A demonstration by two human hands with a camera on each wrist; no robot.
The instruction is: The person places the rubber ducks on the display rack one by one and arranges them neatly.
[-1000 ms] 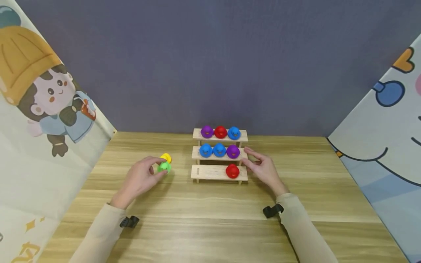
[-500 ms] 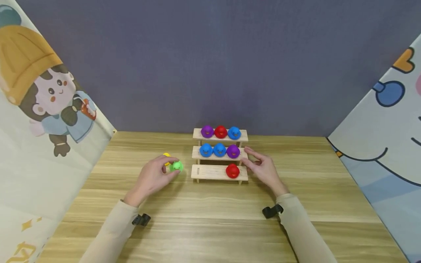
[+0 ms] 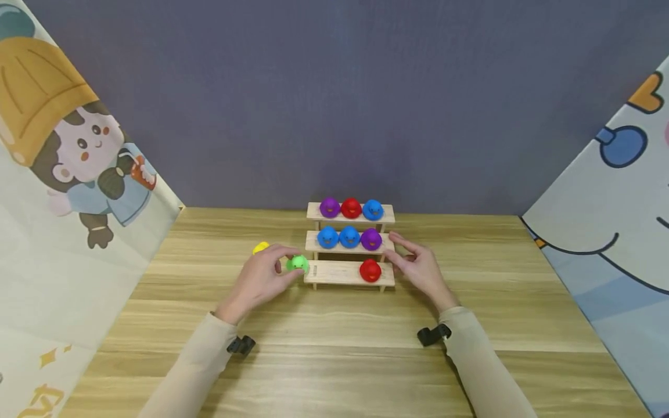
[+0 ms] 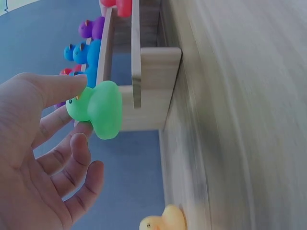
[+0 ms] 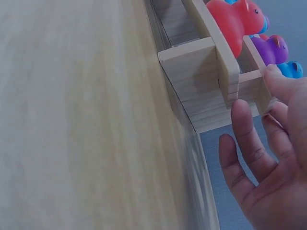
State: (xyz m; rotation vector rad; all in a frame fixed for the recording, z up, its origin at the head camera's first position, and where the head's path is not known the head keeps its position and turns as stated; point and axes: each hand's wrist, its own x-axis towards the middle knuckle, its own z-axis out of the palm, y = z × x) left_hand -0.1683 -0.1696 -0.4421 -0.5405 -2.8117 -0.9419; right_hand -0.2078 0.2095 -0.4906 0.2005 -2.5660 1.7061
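My left hand (image 3: 263,283) pinches a green rubber duck (image 3: 298,263) between thumb and fingertips, at the left end of the wooden three-tier display stand (image 3: 334,273). In the left wrist view the green duck (image 4: 106,110) is beside the lowest shelf's end, its head between the fingers. My right hand (image 3: 420,270) holds the stand's right end, thumb and index finger at either side of the middle shelf's end. A red duck (image 3: 370,270) sits at the right of the lowest shelf; the rest of that shelf is bare.
The middle shelf carries two blue ducks (image 3: 349,237) and a purple one (image 3: 371,238). On the top shelf are purple, red (image 3: 351,208) and blue ducks. A yellow duck (image 3: 261,248) lies on the table behind my left hand. A dark panel (image 3: 345,104) rises behind.
My left hand has carried the green duck rightward, away from the yellow duck, to the left end of the lowest shelf. My right hand has stayed at the stand.
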